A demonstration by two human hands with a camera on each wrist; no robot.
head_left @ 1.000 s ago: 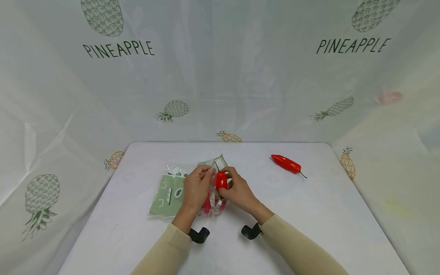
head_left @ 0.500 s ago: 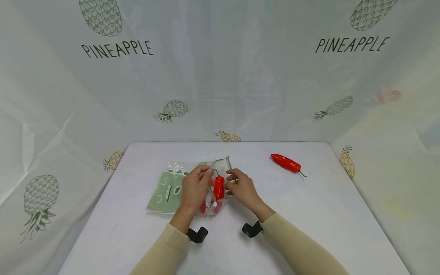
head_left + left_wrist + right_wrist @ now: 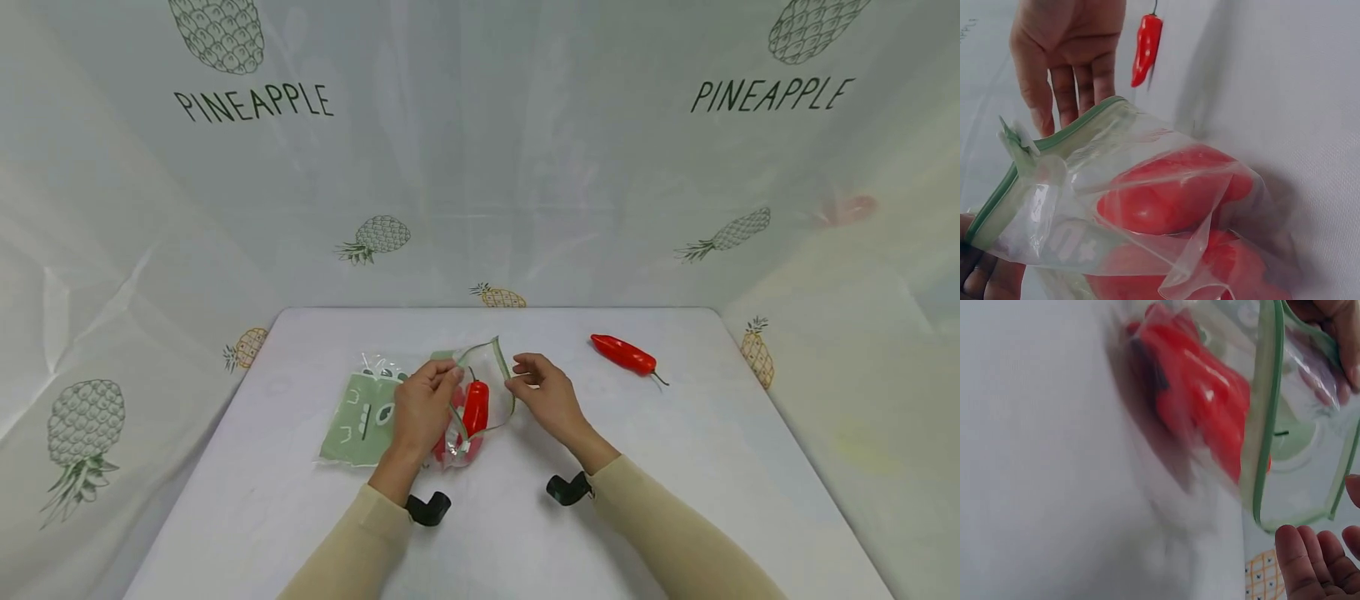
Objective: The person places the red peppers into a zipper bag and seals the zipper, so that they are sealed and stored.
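Note:
A clear zip bag (image 3: pixel 501 408) with a green-edged mouth stands spread wide in the head view. Inside it is a red chili pepper (image 3: pixel 476 408), stem toward the mouth, and the left wrist view shows more red peppers (image 3: pixel 1166 194) through the plastic. My left hand (image 3: pixel 422 408) pinches the left side of the bag's rim. At the opposite side is my right hand (image 3: pixel 551 400), its thumb at or near the rim and its fingers loosely extended; the right wrist view shows those fingers (image 3: pixel 1300 562) holding nothing. Another red chili pepper (image 3: pixel 624 355) lies to the right.
A flat green bag (image 3: pixel 362 421) printed with a cartoon face lies left of my left hand, partly covered by it. White table (image 3: pixel 675 467) surrounds the things. A pineapple-print curtain (image 3: pixel 480 167) hangs behind and at the sides.
My right hand has released the chili pepper into the bag and moved right to the rim. The bag's mouth has spread wider. The left hand keeps its grip.

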